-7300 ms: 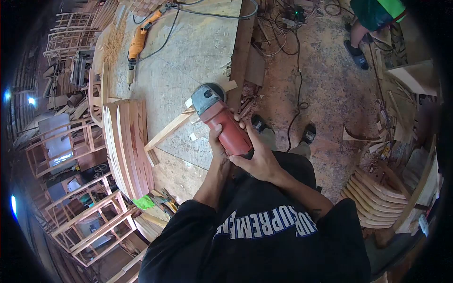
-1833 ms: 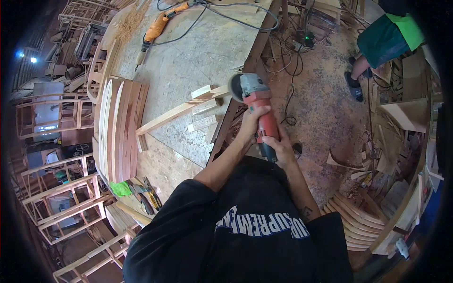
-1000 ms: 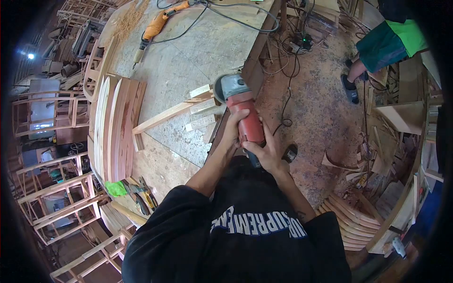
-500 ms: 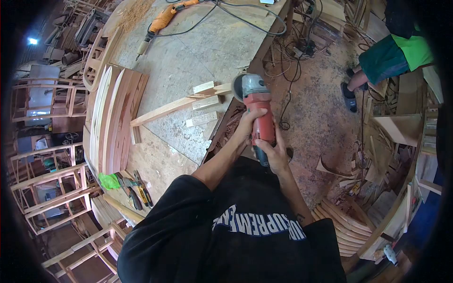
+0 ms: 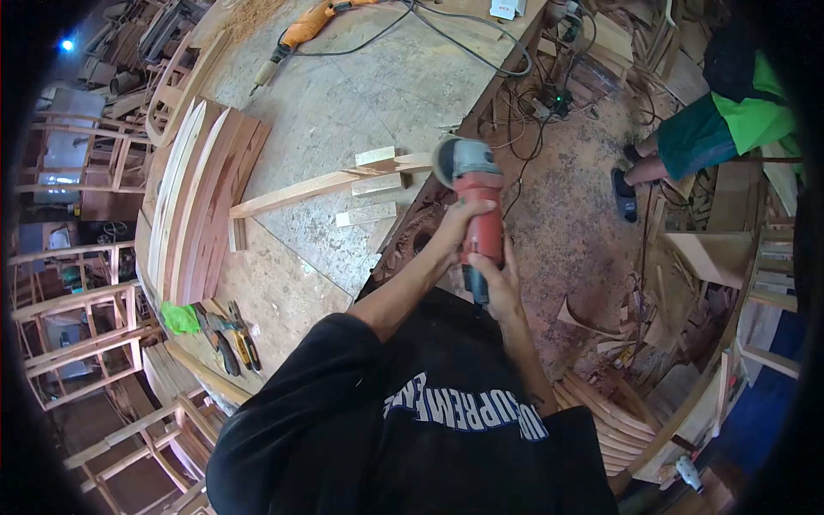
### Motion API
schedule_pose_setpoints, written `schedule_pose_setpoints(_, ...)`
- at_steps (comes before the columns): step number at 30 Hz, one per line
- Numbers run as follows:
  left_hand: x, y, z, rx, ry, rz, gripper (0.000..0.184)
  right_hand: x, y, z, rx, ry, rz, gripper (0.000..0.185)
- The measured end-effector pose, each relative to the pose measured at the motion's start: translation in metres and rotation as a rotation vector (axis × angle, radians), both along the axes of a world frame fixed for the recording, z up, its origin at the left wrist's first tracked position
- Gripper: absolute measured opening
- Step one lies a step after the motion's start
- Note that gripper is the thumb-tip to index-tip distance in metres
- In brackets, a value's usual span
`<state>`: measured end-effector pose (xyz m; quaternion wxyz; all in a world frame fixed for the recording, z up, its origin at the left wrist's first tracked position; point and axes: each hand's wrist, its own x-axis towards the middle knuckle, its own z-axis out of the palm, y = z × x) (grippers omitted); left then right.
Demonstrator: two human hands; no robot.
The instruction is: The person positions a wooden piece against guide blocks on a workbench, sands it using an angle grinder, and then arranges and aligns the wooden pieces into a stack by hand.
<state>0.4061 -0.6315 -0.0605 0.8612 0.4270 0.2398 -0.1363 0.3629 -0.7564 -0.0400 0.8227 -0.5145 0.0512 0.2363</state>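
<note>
Both of my hands hold a red angle grinder point(image 5: 482, 215) with a grey head. My left hand point(image 5: 457, 225) wraps round the body just below the head. Lower down, near the dark rear end, my right hand point(image 5: 502, 276) grips it. The round disc point(image 5: 447, 163) is at the right end of a long wooden strip point(image 5: 300, 195); whether they touch I cannot tell. Small wooden blocks point(image 5: 378, 184) lie beside the strip on the worktable point(image 5: 343, 94).
An orange power tool point(image 5: 302, 28) with a cable lies at the table's far end. Curved wooden pieces point(image 5: 202, 206) stand at the left, near pliers point(image 5: 245, 343) and a green wrapper point(image 5: 179, 318). A person in green shorts point(image 5: 697, 137) is at the right. Cables cross the floor.
Since half a second ago the view has shifted, and the table's contents appear further left. The grinder has moved slightly right in the picture, still in both hands.
</note>
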Motion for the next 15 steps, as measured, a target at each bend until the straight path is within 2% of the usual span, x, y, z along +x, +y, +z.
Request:
schedule_pose_setpoints(2, 0.009, -0.009, -0.011, 0.046, 0.009, -0.031, 0.039, 0.004, -0.011, -0.007, 0.077, 0.130, 0.023, 0.068)
schedule_pose_setpoints(6, 0.008, -0.007, -0.009, 0.054, 0.028, -0.058, 0.038, 0.005, -0.010, -0.011, 0.091, 0.125, 0.039, 0.069)
schedule_pose_setpoints(9, -0.004, 0.015, -0.001, -0.011, -0.001, -0.002, 0.043, 0.003, 0.004, -0.001, 0.010, 0.043, 0.104, 0.069)
schedule_pose_setpoints(10, -0.008, 0.020, -0.001, -0.096, -0.033, 0.069, 0.044, 0.004, 0.013, -0.002, -0.093, -0.122, 0.083, 0.075)
schedule_pose_setpoints(12, -0.016, 0.032, 0.018, -0.168, -0.073, 0.136, 0.046, 0.007, 0.023, 0.010, -0.209, -0.291, 0.172, 0.083)
schedule_pose_setpoints(13, -0.022, 0.038, 0.024, -0.176, -0.081, 0.161, 0.046, 0.004, 0.030, 0.012, -0.307, -0.392, 0.121, 0.088)
schedule_pose_setpoints(14, -0.024, 0.041, 0.029, -0.248, -0.082, 0.191, 0.044, 0.003, 0.032, 0.016, -0.275, -0.307, 0.178, 0.089)
schedule_pose_setpoints(15, -0.023, 0.040, 0.032, -0.246, -0.092, 0.207, 0.045, 0.003, 0.033, 0.013, -0.314, -0.355, 0.164, 0.089)
